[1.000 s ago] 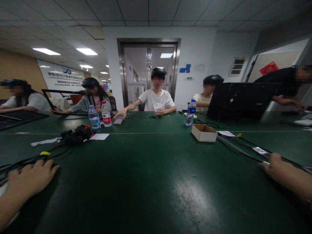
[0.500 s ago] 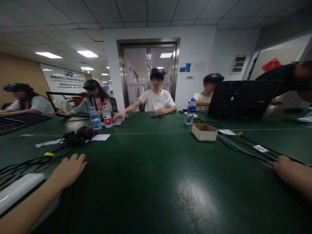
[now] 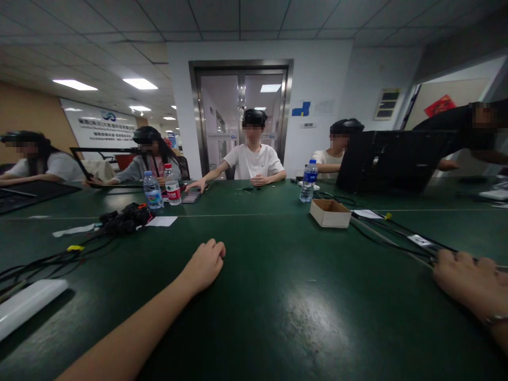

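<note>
My left hand (image 3: 204, 265) is over the green table (image 3: 262, 312), left of the middle, with its fingers curled under. I see nothing held in it, though its palm side is hidden. At the right edge my right hand (image 3: 468, 278) lies at the near side of the black cables (image 3: 400, 241). Its fingers are bent down and their tips are out of sight, so whether they grip a cable is not visible. A small open cardboard box (image 3: 330, 218) stands beyond it to the left, beside the cables.
A white device (image 3: 32, 304) and more cables (image 3: 43, 259) lie at left, near a black strapped bundle (image 3: 125, 219). Bottles (image 3: 153, 191) stand farther back; another (image 3: 308, 182) is behind the box. A monitor (image 3: 392, 161) stands at right. Several people sit around; one reaches across the table.
My left hand has moved right, away from the left-hand cables to near the middle, and its fingers are more curled. My right hand has shifted slightly, now showing more knuckles. The view turned slightly.
</note>
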Tool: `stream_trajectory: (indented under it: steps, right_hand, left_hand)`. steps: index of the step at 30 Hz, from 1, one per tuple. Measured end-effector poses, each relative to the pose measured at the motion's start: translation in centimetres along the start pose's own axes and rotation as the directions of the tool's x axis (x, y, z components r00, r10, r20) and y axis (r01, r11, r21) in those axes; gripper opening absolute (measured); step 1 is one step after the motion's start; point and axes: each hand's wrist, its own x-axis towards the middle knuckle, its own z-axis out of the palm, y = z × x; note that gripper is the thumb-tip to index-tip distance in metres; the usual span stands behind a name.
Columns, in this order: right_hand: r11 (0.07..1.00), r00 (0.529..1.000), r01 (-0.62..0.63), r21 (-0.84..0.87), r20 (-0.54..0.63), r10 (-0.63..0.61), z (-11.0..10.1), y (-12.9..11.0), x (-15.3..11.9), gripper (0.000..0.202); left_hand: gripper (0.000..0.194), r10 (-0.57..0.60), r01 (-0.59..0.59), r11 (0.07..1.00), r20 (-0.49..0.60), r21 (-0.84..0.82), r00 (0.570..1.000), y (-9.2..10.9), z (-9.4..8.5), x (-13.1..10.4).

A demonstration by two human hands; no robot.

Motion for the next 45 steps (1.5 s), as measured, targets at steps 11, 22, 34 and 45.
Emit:
stream_trajectory:
  steps: [11,22,34,45]
  right_hand:
    - [0.987,0.996,0.027,-0.158,0.089,-0.013,-3.1,-2.5,-1.4,0.042]
    - [0.967,0.927,0.251,-0.047,-0.276,-0.254,-3.5,-7.8,-1.2,0.042]
    - [0.081,0.724,-0.357,0.931,0.331,-0.605,-5.6,-32.2,-4.7,0.029]
    - [-0.361,0.766,-0.572,0.736,0.322,-0.557,-5.0,-33.1,-5.8,0.008]
  left_hand:
    - [0.03,-0.274,0.341,0.623,0.212,-0.704,0.938,3.9,1.6,5.4]
    - [0.017,-0.255,0.274,0.148,0.231,-0.95,0.939,2.8,2.5,5.1]
    - [0.014,-0.241,0.113,0.14,0.077,-0.984,0.968,7.3,5.1,8.1]
    - [0.031,-0.025,-0.139,0.457,-0.17,-0.878,0.985,7.2,6.0,7.5]
